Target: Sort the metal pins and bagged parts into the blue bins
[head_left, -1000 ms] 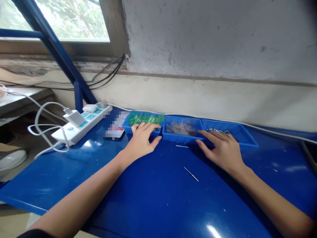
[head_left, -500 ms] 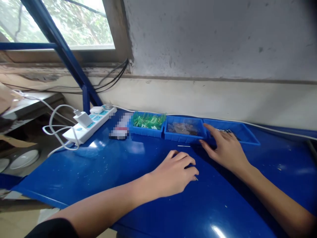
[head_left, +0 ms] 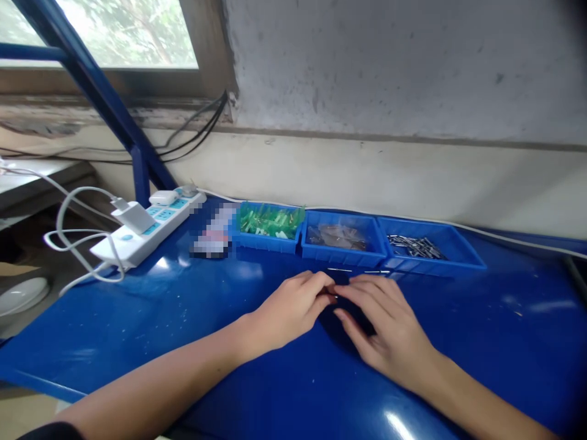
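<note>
A small metal pin point(head_left: 336, 297) sits just above the middle of the desk point(head_left: 284, 385), only a glinting bit of it visible at the fingertips of the left hand point(head_left: 293, 307); thumb and forefinger pinch it, and the rest is hidden. The right hand point(head_left: 392, 327) is beside it, its thumb and forefinger parted, the forefinger's tip reaching the left fingertips; whether it also touches the pin, I cannot tell. Just beyond the hands, two slim metal rods point(head_left: 339, 269) lie on the desk in front of three blue bins set in a row. The left bin point(head_left: 270, 244) has green pieces point(head_left: 270, 222), the middle bin point(head_left: 343, 253) clear plastic bags point(head_left: 337, 236), the right bin point(head_left: 463, 253) a pile of metal rods point(head_left: 418, 247). Farther left, a white power strip point(head_left: 132, 243) carries a plugged-in charger point(head_left: 134, 217); behind everything stands the wall point(head_left: 389, 73).
</note>
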Action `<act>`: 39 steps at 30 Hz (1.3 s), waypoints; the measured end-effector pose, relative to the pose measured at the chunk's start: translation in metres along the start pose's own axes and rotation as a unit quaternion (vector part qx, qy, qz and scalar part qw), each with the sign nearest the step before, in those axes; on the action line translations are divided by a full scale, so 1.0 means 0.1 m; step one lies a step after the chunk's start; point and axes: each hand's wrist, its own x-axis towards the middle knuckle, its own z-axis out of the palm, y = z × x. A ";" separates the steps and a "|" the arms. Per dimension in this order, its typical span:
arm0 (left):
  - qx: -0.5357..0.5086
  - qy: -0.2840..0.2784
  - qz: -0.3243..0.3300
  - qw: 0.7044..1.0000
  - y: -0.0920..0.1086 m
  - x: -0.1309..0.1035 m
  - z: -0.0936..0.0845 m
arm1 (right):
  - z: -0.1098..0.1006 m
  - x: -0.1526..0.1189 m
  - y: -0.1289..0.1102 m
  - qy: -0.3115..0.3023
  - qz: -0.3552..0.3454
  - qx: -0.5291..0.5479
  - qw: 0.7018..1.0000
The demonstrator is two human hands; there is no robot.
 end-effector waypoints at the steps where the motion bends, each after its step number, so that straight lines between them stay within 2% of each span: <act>1: -0.021 -0.006 -0.002 1.000 0.00 0.00 0.00 | 0.04 -0.01 -0.01 -0.014 0.000 0.027 1.000; 6: -0.086 -0.001 -0.023 0.996 -0.01 -0.02 0.02 | 0.06 -0.05 0.06 -0.042 0.016 0.094 0.995; 9: -0.097 0.017 -0.027 0.995 -0.03 -0.02 0.03 | 0.04 -0.04 0.04 -0.046 0.010 0.080 0.996; 16: -0.101 0.018 -0.008 0.995 0.00 -0.02 0.05 | 0.07 -0.03 -0.02 -0.029 0.030 0.026 0.999; 22: -0.053 0.087 0.013 0.995 0.02 0.00 0.06 | 0.06 -0.06 0.08 -0.011 0.076 0.011 0.997; 25: -0.033 0.082 -0.002 0.996 0.02 0.00 0.05 | 0.06 -0.06 0.07 -0.018 0.090 0.015 0.996; 29: -0.026 0.047 -0.035 0.998 0.02 0.01 0.04 | 0.06 -0.06 0.03 -0.013 0.081 0.012 0.997; 34: -0.024 0.025 -0.026 0.999 0.05 0.00 0.03 | 0.06 -0.05 0.04 -0.019 0.044 0.005 0.999; 39: -0.028 0.025 -0.018 0.999 0.07 0.00 0.01 | 0.08 -0.05 0.09 -0.002 0.054 -0.004 0.999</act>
